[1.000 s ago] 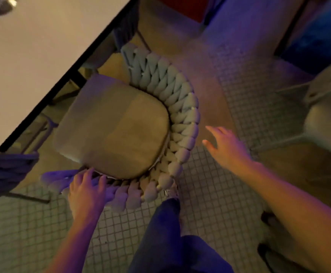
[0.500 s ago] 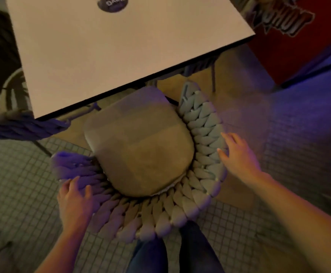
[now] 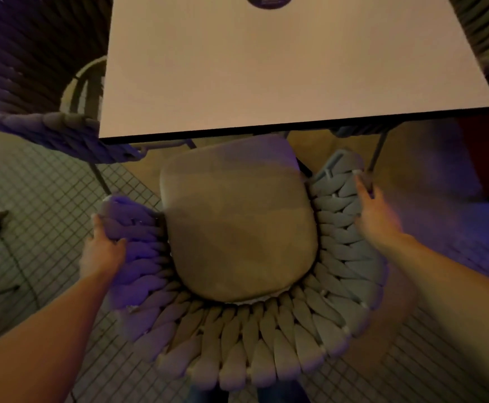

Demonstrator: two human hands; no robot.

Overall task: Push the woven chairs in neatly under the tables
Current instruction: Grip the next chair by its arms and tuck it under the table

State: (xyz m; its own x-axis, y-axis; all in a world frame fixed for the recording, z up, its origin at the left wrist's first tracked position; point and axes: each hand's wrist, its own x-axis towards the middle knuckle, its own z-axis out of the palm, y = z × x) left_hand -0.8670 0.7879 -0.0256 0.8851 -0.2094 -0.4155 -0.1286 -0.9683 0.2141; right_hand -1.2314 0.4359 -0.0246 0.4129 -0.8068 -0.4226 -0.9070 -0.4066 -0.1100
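A woven chair [image 3: 255, 347] with a thick braided curved back and a tan seat cushion [image 3: 237, 225] faces the pale square table [image 3: 266, 65]. The cushion's front edge sits just under the table's near edge. My left hand [image 3: 102, 248] grips the left end of the woven back. My right hand [image 3: 375, 213] holds the right end of the back, fingers along its outer side. The chair's legs are hidden below the seat.
Another woven chair [image 3: 48, 126] stands at the table's left side, and a third [image 3: 487, 39] shows at the upper right. A dark round sticker [image 3: 269, 0] lies on the table's far part. Small-tile floor [image 3: 33, 205] surrounds the chair.
Both hands slid forward along the woven back to its two ends. The chair now squarely faces the table, and its seat is nearer the table edge.
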